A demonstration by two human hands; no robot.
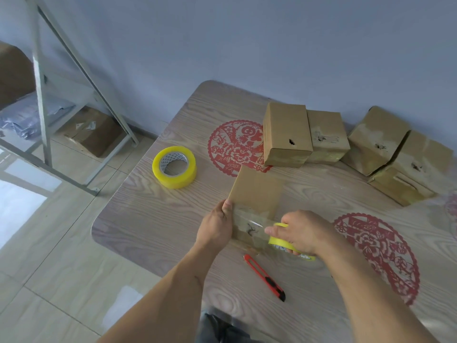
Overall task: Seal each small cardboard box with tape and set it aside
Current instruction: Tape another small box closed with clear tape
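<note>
Taping a small box at table centre, both hands on the job.

Nearest: red utility knife (265, 278) lying on the table (153, 219), at 6 o'clock from the box. Right hand (303, 231) grips a yellow tape roll (280, 240) at the box's 4 o'clock edge, clear tape strip (249, 222) running from the roll across the near face. Left hand (217, 226) holds the cardboard box (257, 191) by its 9 o'clock side, thumb on the taped face. Spare tape roll (174, 167) lies flat at 10 o'clock, well apart. Red paper-cut decal (232, 147) at 12 o'clock, another (380, 253) at 3 o'clock. Farther out, four boxes (286, 134) in a row from 12 to 2 o'clock, near the wall (247, 45). Metal shelf frame (42, 95) on the floor at far 10 o'clock.
</note>
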